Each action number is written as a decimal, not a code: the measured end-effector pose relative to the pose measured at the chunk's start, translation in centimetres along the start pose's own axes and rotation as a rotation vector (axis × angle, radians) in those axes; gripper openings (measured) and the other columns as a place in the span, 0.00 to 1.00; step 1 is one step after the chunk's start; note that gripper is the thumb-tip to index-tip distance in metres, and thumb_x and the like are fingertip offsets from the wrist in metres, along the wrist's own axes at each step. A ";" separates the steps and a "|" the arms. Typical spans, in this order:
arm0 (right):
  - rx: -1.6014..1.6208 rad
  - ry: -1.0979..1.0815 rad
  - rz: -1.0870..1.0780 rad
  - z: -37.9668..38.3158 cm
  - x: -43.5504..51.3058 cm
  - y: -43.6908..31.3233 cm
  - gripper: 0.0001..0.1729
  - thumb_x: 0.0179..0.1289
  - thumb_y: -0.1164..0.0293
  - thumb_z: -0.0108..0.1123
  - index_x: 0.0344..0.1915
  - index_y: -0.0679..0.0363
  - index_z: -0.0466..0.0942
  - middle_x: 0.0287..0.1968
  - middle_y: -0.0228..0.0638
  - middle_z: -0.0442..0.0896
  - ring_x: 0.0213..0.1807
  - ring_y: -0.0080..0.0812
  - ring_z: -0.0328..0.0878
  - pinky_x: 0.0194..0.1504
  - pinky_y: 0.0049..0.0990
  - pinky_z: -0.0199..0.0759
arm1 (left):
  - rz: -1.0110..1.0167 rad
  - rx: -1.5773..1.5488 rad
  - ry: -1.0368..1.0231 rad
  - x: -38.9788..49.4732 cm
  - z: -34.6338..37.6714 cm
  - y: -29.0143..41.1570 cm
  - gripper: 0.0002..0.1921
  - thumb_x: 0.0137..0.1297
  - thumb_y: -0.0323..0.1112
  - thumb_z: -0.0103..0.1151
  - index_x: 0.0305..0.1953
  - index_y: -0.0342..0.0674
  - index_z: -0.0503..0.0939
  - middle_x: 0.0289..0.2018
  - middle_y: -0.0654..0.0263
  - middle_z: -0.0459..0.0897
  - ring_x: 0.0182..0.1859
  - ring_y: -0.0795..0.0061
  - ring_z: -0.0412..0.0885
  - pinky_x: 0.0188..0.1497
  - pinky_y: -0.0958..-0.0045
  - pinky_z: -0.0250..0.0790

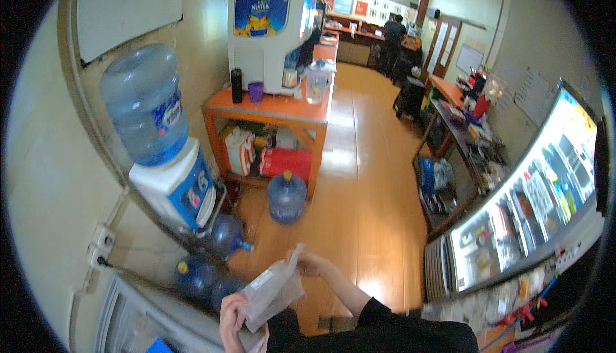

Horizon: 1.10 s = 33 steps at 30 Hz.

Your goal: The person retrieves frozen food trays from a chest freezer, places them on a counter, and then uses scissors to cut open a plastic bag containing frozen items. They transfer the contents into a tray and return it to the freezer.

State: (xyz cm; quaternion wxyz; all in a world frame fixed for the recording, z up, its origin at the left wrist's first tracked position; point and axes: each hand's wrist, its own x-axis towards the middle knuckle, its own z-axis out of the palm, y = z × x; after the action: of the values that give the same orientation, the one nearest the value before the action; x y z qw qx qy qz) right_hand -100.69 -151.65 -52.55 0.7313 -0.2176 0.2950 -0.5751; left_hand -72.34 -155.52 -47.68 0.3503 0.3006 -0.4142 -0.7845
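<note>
A clear plastic bag (272, 290) hangs between my two hands, low in the view, in front of my black shirt. My left hand (233, 313) grips its lower left edge. At the upper right corner, the fingers of my right hand (310, 262) pinch the bag, and a loose strip of plastic sticks up there. The bag looks flat, and a pale printed patch shows near its upper left side. Beneath the bag is the orange-brown floor, with dark blue water bottles (199, 276) just to the left.
A water dispenser (178, 184) with a large bottle stands left. Ahead, a blue water jug (287, 199) sits by an orange counter (269, 105) bearing a drink machine (260, 40). A lit glass-door refrigerator (524, 194) and cluttered shelf (462, 132) line the right. A person (394, 40) stands far off.
</note>
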 end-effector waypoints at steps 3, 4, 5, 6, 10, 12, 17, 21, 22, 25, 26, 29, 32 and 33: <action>0.064 -0.092 -0.043 -6.9 4.2 -5.8 0.17 0.55 0.55 0.55 0.36 0.57 0.73 0.37 0.31 0.76 0.40 0.29 0.71 0.46 0.28 0.64 | -0.202 -0.265 -0.202 8.2 2.4 1.3 0.16 0.51 0.32 0.42 0.34 0.29 0.79 0.38 0.55 0.79 0.42 0.66 0.75 0.43 0.73 0.65; 0.080 -0.092 -0.052 -9.2 4.8 -7.7 0.19 0.56 0.54 0.54 0.38 0.57 0.73 0.38 0.31 0.76 0.41 0.30 0.71 0.46 0.28 0.64 | -0.262 -0.293 -0.300 11.6 3.1 1.7 0.17 0.52 0.34 0.41 0.36 0.29 0.78 0.40 0.55 0.78 0.43 0.65 0.75 0.45 0.73 0.65; 0.072 -0.078 -0.024 -11.5 5.2 -9.9 0.20 0.56 0.53 0.53 0.39 0.58 0.72 0.40 0.32 0.76 0.43 0.30 0.71 0.47 0.28 0.64 | -0.326 -0.312 -0.404 15.3 4.0 2.1 0.19 0.54 0.35 0.41 0.38 0.28 0.78 0.41 0.56 0.78 0.44 0.65 0.75 0.47 0.73 0.65; 0.047 -0.023 0.014 -13.8 4.7 -12.5 0.22 0.57 0.53 0.53 0.41 0.59 0.72 0.41 0.33 0.75 0.44 0.30 0.70 0.49 0.29 0.63 | -0.403 -0.059 -0.342 19.0 5.5 1.9 0.19 0.55 0.38 0.42 0.39 0.28 0.77 0.42 0.56 0.78 0.44 0.65 0.75 0.48 0.72 0.65; -0.413 0.339 -0.010 -19.7 1.1 -21.9 0.26 0.61 0.58 0.50 0.55 0.61 0.62 0.52 0.34 0.70 0.52 0.30 0.66 0.56 0.28 0.56 | -0.160 0.676 -0.593 37.2 15.5 -1.5 0.22 0.54 0.46 0.56 0.43 0.33 0.77 0.40 0.60 0.77 0.45 0.68 0.74 0.50 0.74 0.64; -0.568 0.555 -0.086 -21.3 -1.5 -25.0 0.33 0.57 0.61 0.56 0.59 0.63 0.56 0.56 0.37 0.66 0.55 0.31 0.64 0.58 0.28 0.55 | 0.052 0.926 -0.837 44.8 21.5 -4.6 0.20 0.52 0.43 0.61 0.46 0.41 0.77 0.38 0.63 0.75 0.47 0.72 0.71 0.50 0.73 0.65; -0.219 0.918 -0.261 -27.5 -5.9 -30.6 0.32 0.48 0.74 0.65 0.54 0.64 0.64 0.53 0.41 0.69 0.53 0.30 0.66 0.55 0.27 0.60 | 0.208 0.809 -1.212 59.4 36.0 -12.6 0.36 0.50 0.41 0.64 0.61 0.46 0.59 0.54 0.62 0.62 0.57 0.70 0.59 0.53 0.70 0.62; -0.097 1.112 -0.265 -36.2 -6.7 -37.6 0.21 0.49 0.72 0.64 0.45 0.65 0.73 0.41 0.37 0.77 0.43 0.28 0.74 0.49 0.27 0.65 | -0.093 0.541 -1.090 66.7 46.0 -16.2 0.35 0.51 0.36 0.62 0.59 0.36 0.59 0.57 0.53 0.59 0.58 0.62 0.59 0.55 0.70 0.59; -0.133 1.145 -0.339 -38.8 -6.6 -40.5 0.19 0.49 0.72 0.63 0.43 0.65 0.74 0.39 0.36 0.78 0.41 0.28 0.75 0.48 0.27 0.66 | -0.196 0.380 -0.923 67.3 48.2 -17.0 0.33 0.52 0.35 0.61 0.58 0.35 0.60 0.56 0.52 0.61 0.57 0.63 0.61 0.55 0.69 0.60; -0.259 1.199 -0.380 -47.4 -4.0 -51.4 0.18 0.51 0.69 0.62 0.42 0.65 0.75 0.39 0.35 0.79 0.39 0.27 0.76 0.46 0.26 0.67 | -0.411 0.495 -0.947 74.5 53.7 -17.7 0.27 0.54 0.32 0.59 0.55 0.34 0.65 0.53 0.56 0.68 0.55 0.65 0.66 0.54 0.68 0.63; -0.283 1.279 -0.290 -49.3 -3.1 -54.5 0.19 0.51 0.68 0.62 0.42 0.66 0.74 0.39 0.34 0.79 0.40 0.27 0.75 0.46 0.26 0.67 | -0.486 0.631 -1.034 77.0 54.7 -17.6 0.25 0.54 0.32 0.59 0.54 0.34 0.67 0.52 0.58 0.70 0.55 0.65 0.67 0.53 0.68 0.64; -0.501 0.916 -0.344 -55.3 0.5 -65.4 0.26 0.52 0.62 0.61 0.49 0.63 0.69 0.44 0.35 0.76 0.44 0.27 0.72 0.46 0.25 0.67 | -0.632 0.545 -0.894 84.5 56.9 -18.5 0.26 0.54 0.33 0.58 0.54 0.33 0.65 0.47 0.54 0.74 0.48 0.68 0.72 0.48 0.69 0.67; -0.680 0.664 -0.140 -60.9 4.7 -75.8 0.36 0.52 0.61 0.61 0.58 0.59 0.58 0.50 0.36 0.72 0.48 0.30 0.70 0.45 0.25 0.67 | -0.599 0.408 -0.707 93.6 59.2 -19.3 0.21 0.55 0.33 0.58 0.50 0.32 0.69 0.35 0.61 0.80 0.39 0.71 0.77 0.42 0.71 0.71; -0.688 0.572 -0.104 -63.0 6.2 -79.1 0.38 0.52 0.61 0.61 0.60 0.58 0.56 0.51 0.36 0.71 0.48 0.30 0.70 0.45 0.25 0.68 | -0.519 0.334 -0.656 96.2 60.4 -19.7 0.20 0.56 0.32 0.57 0.49 0.32 0.69 0.36 0.61 0.79 0.39 0.70 0.77 0.41 0.71 0.71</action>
State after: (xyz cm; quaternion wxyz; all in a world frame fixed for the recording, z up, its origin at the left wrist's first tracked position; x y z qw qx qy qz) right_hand -199.00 -175.64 -47.76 0.4755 -0.2947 0.6480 -0.5168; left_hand -179.43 -197.67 -53.36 -0.0612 0.1824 -0.5350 -0.8227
